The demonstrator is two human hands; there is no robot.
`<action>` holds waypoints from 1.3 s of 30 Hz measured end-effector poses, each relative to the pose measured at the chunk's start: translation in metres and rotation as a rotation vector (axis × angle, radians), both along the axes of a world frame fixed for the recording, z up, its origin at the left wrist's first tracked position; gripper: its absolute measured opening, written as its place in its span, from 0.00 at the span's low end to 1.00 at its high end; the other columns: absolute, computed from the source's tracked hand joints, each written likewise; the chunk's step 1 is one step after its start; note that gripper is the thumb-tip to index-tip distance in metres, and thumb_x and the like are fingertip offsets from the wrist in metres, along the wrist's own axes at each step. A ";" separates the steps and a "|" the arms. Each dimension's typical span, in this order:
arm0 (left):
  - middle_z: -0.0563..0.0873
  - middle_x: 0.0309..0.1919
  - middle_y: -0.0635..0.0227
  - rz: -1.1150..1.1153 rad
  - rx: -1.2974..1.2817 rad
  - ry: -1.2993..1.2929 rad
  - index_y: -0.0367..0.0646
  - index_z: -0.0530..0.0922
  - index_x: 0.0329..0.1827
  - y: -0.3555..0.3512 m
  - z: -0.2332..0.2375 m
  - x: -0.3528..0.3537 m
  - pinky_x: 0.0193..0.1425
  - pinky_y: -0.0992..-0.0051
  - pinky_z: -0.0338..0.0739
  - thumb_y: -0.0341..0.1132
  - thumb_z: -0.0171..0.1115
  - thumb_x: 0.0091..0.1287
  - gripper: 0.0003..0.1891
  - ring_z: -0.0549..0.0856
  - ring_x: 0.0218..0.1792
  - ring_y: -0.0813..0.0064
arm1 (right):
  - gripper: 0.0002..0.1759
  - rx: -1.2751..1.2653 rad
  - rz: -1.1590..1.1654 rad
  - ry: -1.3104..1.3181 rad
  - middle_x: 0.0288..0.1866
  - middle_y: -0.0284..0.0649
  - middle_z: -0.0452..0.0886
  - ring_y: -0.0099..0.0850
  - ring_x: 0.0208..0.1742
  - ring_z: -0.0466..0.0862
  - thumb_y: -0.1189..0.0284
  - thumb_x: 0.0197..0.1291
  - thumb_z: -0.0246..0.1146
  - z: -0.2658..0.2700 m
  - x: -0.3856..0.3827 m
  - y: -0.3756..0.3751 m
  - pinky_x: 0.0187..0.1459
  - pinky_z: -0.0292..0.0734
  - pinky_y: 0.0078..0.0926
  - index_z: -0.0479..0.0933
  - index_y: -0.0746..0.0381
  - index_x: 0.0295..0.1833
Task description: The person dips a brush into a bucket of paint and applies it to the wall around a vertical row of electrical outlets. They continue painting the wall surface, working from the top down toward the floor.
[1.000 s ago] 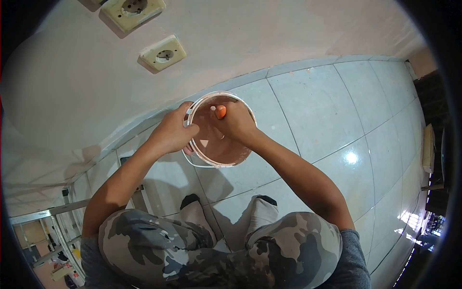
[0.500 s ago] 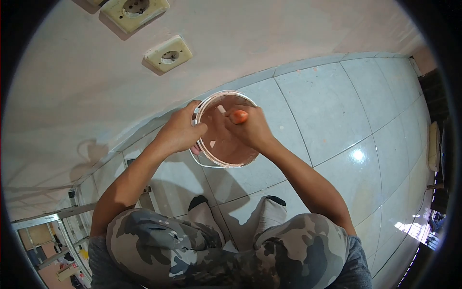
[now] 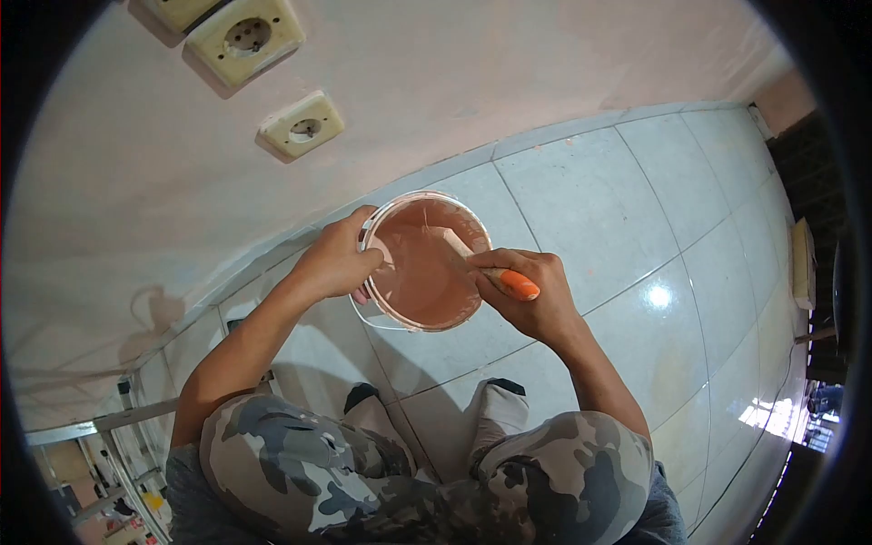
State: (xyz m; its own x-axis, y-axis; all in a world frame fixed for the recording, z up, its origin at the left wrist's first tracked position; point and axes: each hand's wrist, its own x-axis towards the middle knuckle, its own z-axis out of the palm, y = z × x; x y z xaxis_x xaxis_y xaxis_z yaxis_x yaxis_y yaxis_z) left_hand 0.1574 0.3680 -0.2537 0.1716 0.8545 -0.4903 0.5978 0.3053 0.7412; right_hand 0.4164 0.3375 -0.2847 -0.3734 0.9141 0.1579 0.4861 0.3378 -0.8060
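Head view, looking down on a squatting person. The bucket [image 3: 423, 194] stands on the tiled floor [image 3: 590, 200] just beside the wall [image 3: 454, 73], below two sockets [image 3: 301, 125], and is partly filled with pinkish-brown paint [image 3: 422, 282]. The left hand [image 3: 334, 263] has its fingers curled tight over the near rim. The right hand [image 3: 536, 295] is closed round the orange handle of a tool [image 3: 520, 288], whose pale blade slants down into the paint.

Likely risks: a hard stroke could slop paint over the rim onto floor or wall. The bucket could tip or skid on the glossy tiles if the rim grip slackens. Wet fingers could let the handle slip. Drips could reach the trousers [image 3: 363, 472].
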 end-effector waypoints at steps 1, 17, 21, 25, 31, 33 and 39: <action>0.83 0.37 0.50 0.006 0.000 -0.002 0.32 0.64 0.65 0.001 -0.001 0.001 0.20 0.73 0.82 0.26 0.52 0.58 0.28 0.85 0.19 0.69 | 0.11 0.057 -0.004 0.022 0.31 0.46 0.86 0.38 0.30 0.87 0.69 0.56 0.68 -0.001 0.002 -0.001 0.35 0.81 0.27 0.84 0.61 0.43; 0.80 0.48 0.47 0.072 -0.062 -0.286 0.36 0.59 0.70 0.001 -0.029 0.001 0.20 0.71 0.86 0.24 0.50 0.60 0.31 0.87 0.28 0.61 | 0.17 -0.665 -0.457 1.360 0.45 0.45 0.84 0.33 0.44 0.86 0.67 0.64 0.62 -0.088 0.040 -0.021 0.47 0.85 0.30 0.75 0.68 0.53; 0.78 0.52 0.48 0.051 -0.052 -0.315 0.37 0.57 0.72 0.002 -0.041 0.001 0.22 0.69 0.87 0.22 0.49 0.59 0.33 0.87 0.30 0.58 | 0.18 -0.640 -0.506 1.571 0.49 0.40 0.83 0.30 0.51 0.83 0.66 0.64 0.63 -0.100 0.047 -0.014 0.53 0.81 0.30 0.75 0.64 0.55; 0.78 0.53 0.50 -0.021 -0.051 -0.287 0.37 0.57 0.72 0.005 -0.045 -0.004 0.21 0.69 0.87 0.20 0.48 0.56 0.35 0.87 0.31 0.57 | 0.17 -0.394 -0.549 1.680 0.49 0.39 0.83 0.30 0.51 0.83 0.66 0.64 0.63 -0.109 0.077 0.027 0.56 0.78 0.30 0.75 0.64 0.54; 0.78 0.52 0.52 0.051 -0.120 -0.259 0.38 0.57 0.72 0.009 -0.051 -0.012 0.21 0.67 0.87 0.20 0.47 0.55 0.36 0.87 0.31 0.58 | 0.16 -0.047 -0.655 1.731 0.48 0.40 0.83 0.31 0.50 0.84 0.68 0.65 0.62 -0.116 0.151 0.130 0.54 0.81 0.29 0.75 0.66 0.53; 0.78 0.52 0.53 0.058 -0.110 -0.270 0.37 0.57 0.72 0.007 -0.055 -0.014 0.21 0.67 0.87 0.20 0.47 0.55 0.36 0.87 0.32 0.58 | 0.15 0.071 -0.721 1.680 0.47 0.42 0.82 0.33 0.48 0.84 0.69 0.64 0.62 -0.120 0.174 0.162 0.51 0.83 0.30 0.74 0.67 0.52; 0.77 0.52 0.55 0.103 -0.119 -0.238 0.37 0.57 0.72 0.009 -0.060 -0.017 0.24 0.66 0.88 0.19 0.48 0.55 0.35 0.86 0.37 0.61 | 0.15 0.085 -0.919 1.694 0.46 0.46 0.82 0.37 0.45 0.85 0.73 0.62 0.62 -0.139 0.194 0.210 0.48 0.87 0.31 0.73 0.69 0.51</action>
State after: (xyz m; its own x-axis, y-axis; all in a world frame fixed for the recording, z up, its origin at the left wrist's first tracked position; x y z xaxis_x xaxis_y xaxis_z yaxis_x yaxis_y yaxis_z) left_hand 0.1402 0.3768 -0.3137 0.2091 0.8123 -0.5445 0.3723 0.4488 0.8124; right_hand 0.6099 0.5479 -0.4242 0.7110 0.6828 -0.1680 -0.6406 0.5304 -0.5552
